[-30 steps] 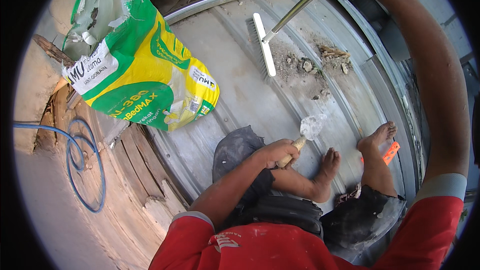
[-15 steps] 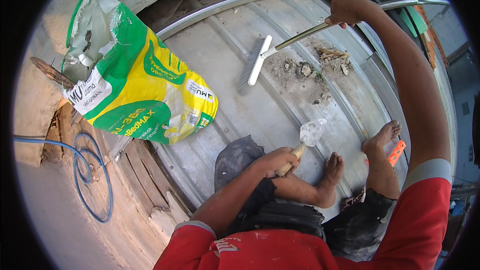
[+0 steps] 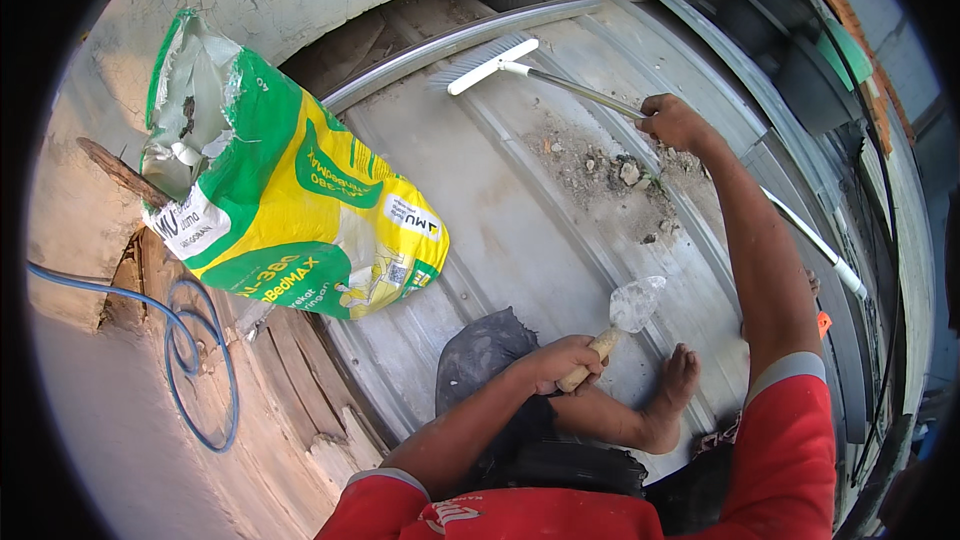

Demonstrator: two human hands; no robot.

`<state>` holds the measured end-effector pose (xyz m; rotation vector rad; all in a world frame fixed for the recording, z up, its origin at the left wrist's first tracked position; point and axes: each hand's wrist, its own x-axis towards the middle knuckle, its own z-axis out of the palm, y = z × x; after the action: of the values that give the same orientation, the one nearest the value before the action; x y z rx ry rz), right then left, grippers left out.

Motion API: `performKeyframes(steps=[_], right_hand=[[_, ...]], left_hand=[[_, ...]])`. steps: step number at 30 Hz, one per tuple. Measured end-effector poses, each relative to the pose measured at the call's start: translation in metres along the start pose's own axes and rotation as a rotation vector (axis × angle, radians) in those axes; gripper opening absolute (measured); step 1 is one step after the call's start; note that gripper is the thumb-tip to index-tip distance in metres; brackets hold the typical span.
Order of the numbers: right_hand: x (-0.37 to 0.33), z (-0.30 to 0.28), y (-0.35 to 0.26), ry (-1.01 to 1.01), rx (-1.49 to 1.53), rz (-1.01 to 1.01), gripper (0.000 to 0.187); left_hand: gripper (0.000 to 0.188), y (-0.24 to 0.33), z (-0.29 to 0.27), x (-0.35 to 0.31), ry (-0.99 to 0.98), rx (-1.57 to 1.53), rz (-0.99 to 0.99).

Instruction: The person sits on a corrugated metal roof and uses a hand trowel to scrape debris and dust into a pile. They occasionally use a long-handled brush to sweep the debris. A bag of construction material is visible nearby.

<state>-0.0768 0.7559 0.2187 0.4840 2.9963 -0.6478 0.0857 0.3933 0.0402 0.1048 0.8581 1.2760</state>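
My left hand (image 3: 566,364) is closed round the wooden handle of a trowel (image 3: 637,304), whose mortar-smeared blade points up and away to the right. My right hand (image 3: 675,123) grips the metal pole of a long-handled broom (image 3: 490,67). The broom's white head with grey bristles lies at the far side of the metal sheeting, close to the raised metal edge. Its pole runs past my right forearm, and the white end (image 3: 848,278) shows beyond it. Loose rubble (image 3: 628,176) and dust lie on the sheeting just below my right hand.
A torn green and yellow sack (image 3: 310,190) stands at the left. Blue hose (image 3: 205,370) coils on the ledge beside wooden boards (image 3: 290,370). Dark tubs (image 3: 815,85) line the far right. An orange tool (image 3: 824,324) is partly hidden behind my right arm.
My right hand has come lower with the pole, and the broom head has moved farther away, toward the raised metal edge. The trowel stays in my left hand, nearly unmoved.
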Motion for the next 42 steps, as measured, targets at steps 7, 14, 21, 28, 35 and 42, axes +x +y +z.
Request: performKeyframes(steps=[7, 14, 21, 28, 35, 42], right_hand=[[0.078, 0.073, -0.001, 0.048, -0.084, -0.026, 0.033], [0.095, 0.082, -0.009, 0.038, -0.154, -0.027, 0.031], [-0.006, 0.035, 0.007, 0.085, -0.2, 0.024, 0.029], [0.044, 0.06, -0.017, 0.066, -0.057, -0.124, 0.027], [0.118, 0.092, -0.033, 0.055, -0.14, -0.155, 0.031], [0.018, 0.05, -0.011, 0.067, -0.166, 0.004, 0.03]], left_hand=[[0.027, 0.005, -0.005, 0.002, -0.024, -0.024, -0.016], [0.026, 0.005, -0.005, 0.001, -0.026, -0.058, -0.016], [0.024, 0.001, -0.003, 0.003, -0.029, -0.062, 0.006], [0.03, 0.003, -0.004, 0.0, -0.029, -0.054, -0.011], [0.028, 0.006, -0.004, 0.001, -0.025, -0.062, -0.043], [0.028, 0.003, -0.005, 0.001, -0.048, -0.061, -0.011]])
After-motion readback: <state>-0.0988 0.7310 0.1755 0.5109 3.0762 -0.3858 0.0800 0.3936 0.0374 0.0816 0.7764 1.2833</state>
